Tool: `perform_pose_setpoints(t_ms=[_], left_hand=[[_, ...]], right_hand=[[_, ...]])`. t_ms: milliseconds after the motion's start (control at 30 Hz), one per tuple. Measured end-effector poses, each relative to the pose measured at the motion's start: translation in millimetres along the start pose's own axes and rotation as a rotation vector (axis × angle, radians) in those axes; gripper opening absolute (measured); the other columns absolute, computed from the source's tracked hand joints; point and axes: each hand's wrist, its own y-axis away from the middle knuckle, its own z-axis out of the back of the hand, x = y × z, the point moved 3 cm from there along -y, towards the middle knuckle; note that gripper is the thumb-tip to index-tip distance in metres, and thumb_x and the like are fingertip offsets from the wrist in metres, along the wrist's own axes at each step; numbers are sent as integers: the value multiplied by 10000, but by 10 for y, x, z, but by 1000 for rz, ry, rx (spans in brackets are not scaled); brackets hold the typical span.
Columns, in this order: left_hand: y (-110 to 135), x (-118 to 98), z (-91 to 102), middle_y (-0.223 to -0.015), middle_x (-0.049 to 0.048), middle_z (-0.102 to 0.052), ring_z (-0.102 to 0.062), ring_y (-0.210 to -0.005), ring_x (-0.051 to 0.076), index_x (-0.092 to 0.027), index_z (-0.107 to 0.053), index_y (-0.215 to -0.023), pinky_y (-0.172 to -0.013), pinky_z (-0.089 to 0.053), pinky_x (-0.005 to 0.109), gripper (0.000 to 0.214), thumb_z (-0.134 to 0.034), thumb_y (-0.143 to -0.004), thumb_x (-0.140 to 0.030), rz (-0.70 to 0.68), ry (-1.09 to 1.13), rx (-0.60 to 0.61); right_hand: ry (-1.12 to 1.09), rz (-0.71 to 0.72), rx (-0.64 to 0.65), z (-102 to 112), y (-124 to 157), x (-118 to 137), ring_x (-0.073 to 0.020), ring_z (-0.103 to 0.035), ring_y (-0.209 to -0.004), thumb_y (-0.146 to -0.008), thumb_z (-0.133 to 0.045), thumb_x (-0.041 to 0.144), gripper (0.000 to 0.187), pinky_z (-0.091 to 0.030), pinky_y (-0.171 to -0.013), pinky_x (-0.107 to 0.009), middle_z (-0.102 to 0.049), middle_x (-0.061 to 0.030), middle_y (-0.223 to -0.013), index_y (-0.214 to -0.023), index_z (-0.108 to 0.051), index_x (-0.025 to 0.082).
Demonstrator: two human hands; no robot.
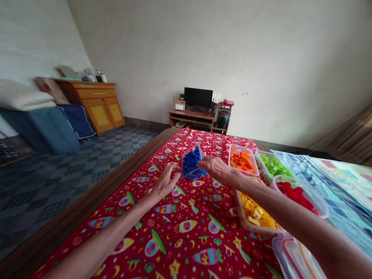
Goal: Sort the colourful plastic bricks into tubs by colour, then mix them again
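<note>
A clear plastic box (185, 177) full of blue building bricks (191, 161) sits on the red patterned cloth in front of me. My right hand (214, 166) has its fingers closed on the box's right side. On the other side, my left hand (166, 183) is close to the box's left wall, thumb and fingers apart, holding nothing. Whether its fingertips touch the wall is hard to make out.
To the right stand boxes of orange bricks (241, 161), green bricks (274, 164), red bricks (295, 195) and yellow bricks (255, 211), partly under my right forearm. Stacked lids (293, 257) lie nearer me. The red cloth (186, 217) ends at a wooden edge (116, 186) on the left.
</note>
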Motion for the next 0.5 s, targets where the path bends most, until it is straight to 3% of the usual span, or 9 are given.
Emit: perform_pose_setpoints(t_ms=[133,267,433,500], left_hand=[[-50,311,200,-1427,76,-467,-393,-1350,238,-238,-459,-1301,-1118,-333,424,475,-308,-933,-497,335,184,-143],[-187,630,169,-1559,20,-289,-264,-1429,221,-287,-309,-1445,-1153,-274,437,586,-187,-938,-554,474,343,-198],[-298,878,80,-1557,1,-294,-240,-1438,204,-274,-320,-1453,-1154,-279,411,613,-109,-946,-547,485,355,-222],[-319,914,69,-1536,17,-341,-276,-1425,215,-252,-340,-1446,-1140,-302,422,600,-108,-958,-515,436,306,-173]], right_hand=[[190,184,-15,161,-171,270,-181,-592,-849,-947,-370,96,292,-435,-704,-290,-633,-115,-976,-1134,-582,169],[296,338,-28,274,-320,510,-206,-601,-855,-963,-314,102,309,-451,-697,-315,-627,-112,-910,-1061,-603,150],[301,450,-53,373,-452,706,-201,-599,-853,-957,-327,89,300,-459,-734,-337,-635,-107,-899,-1036,-611,141],[288,477,-63,403,-503,777,-195,-598,-856,-954,-351,95,281,-463,-753,-344,-642,-111,-914,-1017,-620,144]])
